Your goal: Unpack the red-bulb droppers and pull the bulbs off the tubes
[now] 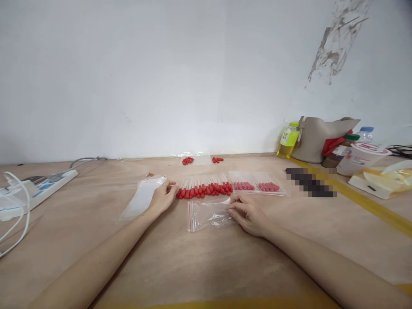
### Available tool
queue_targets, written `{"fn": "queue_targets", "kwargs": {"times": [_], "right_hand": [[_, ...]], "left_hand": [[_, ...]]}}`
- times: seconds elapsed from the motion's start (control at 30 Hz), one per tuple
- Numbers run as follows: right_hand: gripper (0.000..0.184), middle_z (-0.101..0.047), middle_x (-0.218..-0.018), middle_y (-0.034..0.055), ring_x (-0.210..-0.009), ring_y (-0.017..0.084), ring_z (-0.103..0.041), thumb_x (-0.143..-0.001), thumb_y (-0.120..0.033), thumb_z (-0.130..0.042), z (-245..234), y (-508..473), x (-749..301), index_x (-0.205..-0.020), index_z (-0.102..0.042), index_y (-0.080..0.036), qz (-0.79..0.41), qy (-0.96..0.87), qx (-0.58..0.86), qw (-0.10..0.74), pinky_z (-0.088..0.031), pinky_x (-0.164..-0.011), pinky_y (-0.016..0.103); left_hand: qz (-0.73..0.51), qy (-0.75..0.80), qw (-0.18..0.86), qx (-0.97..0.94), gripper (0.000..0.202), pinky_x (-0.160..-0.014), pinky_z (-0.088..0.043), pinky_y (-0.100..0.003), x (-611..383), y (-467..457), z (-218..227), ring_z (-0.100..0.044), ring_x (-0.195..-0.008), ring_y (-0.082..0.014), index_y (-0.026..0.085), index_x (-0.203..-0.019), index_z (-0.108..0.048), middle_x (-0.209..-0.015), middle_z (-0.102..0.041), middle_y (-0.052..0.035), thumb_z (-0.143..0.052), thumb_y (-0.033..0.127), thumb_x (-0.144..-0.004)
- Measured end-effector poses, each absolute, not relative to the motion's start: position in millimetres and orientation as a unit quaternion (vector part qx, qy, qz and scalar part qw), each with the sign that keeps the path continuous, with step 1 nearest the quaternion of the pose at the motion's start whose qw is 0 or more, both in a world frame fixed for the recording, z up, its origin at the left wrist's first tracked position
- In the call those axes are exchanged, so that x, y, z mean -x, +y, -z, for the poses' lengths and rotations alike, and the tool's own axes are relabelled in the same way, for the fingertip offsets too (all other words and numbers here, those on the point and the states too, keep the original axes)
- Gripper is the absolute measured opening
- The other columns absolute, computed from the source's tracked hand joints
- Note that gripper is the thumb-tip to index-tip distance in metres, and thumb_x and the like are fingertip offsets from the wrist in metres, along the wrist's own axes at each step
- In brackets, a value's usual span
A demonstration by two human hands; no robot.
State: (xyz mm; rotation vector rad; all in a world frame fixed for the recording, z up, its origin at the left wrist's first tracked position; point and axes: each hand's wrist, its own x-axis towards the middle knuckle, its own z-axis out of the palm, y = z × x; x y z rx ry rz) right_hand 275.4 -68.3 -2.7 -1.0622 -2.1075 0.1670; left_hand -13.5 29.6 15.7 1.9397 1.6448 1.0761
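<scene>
A row of droppers with red rubber bulbs and clear tubes lies on the table, bulbs towards me. My left hand rests at the row's left end, its fingers loosely bent and slightly apart, with nothing visible in them. A clear zip bag lies flat just in front of the row, its red-edged seal to the left. With thumb and fingers, my right hand grips the bag's right end. Two filled zip bags holding several droppers each lie right of the row. Beside my left wrist is a stack of flat bags.
Loose red bulbs and more plastic lie near the wall. At left are a power strip and white cable. A yellow-labelled bottle, grey container, white tub and yellow packet stand at right. Yellow tape crosses the table.
</scene>
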Motion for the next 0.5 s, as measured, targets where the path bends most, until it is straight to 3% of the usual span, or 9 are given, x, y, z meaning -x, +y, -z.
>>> {"fn": "queue_targets", "kwargs": {"times": [0.13, 0.2, 0.27, 0.37, 0.5], "right_hand": [[0.021, -0.057, -0.094, 0.0091, -0.087, 0.018, -0.054, -0.084, -0.030, -0.046, 5.2, -68.6, -274.7, -0.091, -0.063, -0.020, -0.051, -0.822, 0.409, 0.392, -0.043, -0.078, 0.035], [0.025, -0.058, -0.104, 0.0100, -0.096, 0.020, -0.053, -0.085, -0.031, -0.046, 7.5, -69.2, -274.4, -0.101, -0.062, -0.021, -0.042, -0.834, 0.403, 0.375, -0.042, -0.084, 0.037], [0.033, -0.055, -0.116, 0.0103, -0.107, 0.022, -0.049, -0.085, -0.034, -0.045, 9.0, -70.1, -274.4, -0.113, -0.056, -0.022, -0.038, -0.855, 0.399, 0.329, -0.038, -0.092, 0.040], [0.050, -0.043, -0.132, 0.0113, -0.122, 0.024, -0.037, -0.085, -0.044, -0.042, 9.1, -71.1, -276.2, -0.130, -0.041, -0.020, -0.057, -0.880, 0.414, 0.227, -0.029, -0.101, 0.043], [0.066, -0.016, -0.145, 0.0085, -0.133, 0.026, -0.013, -0.083, -0.056, -0.035, 7.2, -69.7, -281.7, -0.139, -0.019, -0.024, -0.104, -0.893, 0.421, 0.118, -0.012, -0.106, 0.050]], "left_hand": [[-0.391, 0.483, 0.030, -0.783, 0.022, -0.073, -0.043, -0.029, 0.4, 5.1, -27.9, -0.054, -0.076, -0.0165, 0.017, -0.086, -0.058, -0.082, -0.061, -0.0039, -0.044, 0.032, -0.081], [-0.346, 0.387, 0.028, -0.854, 0.023, -0.081, -0.042, -0.030, -8.9, -11.5, -32.2, -0.054, -0.088, -0.0171, 0.017, -0.093, -0.058, -0.092, -0.061, -0.0057, -0.042, 0.031, -0.084], [-0.257, 0.298, 0.058, -0.917, 0.031, -0.092, -0.038, -0.031, -17.4, -26.2, -33.2, -0.049, -0.106, -0.0174, 0.018, -0.113, -0.052, -0.112, -0.057, -0.0071, -0.040, 0.031, -0.087], [-0.097, 0.226, 0.096, -0.965, 0.047, -0.106, -0.020, -0.037, -23.9, -37.3, -29.1, -0.025, -0.130, -0.0188, 0.023, -0.135, -0.028, -0.141, -0.031, -0.0056, -0.033, 0.037, -0.090], [0.057, 0.240, 0.139, -0.959, 0.056, -0.106, 0.001, -0.049, -20.6, -36.0, -26.9, 0.001, -0.134, -0.0254, 0.027, -0.139, -0.011, -0.147, -0.003, -0.0046, -0.025, 0.048, -0.089]]}}
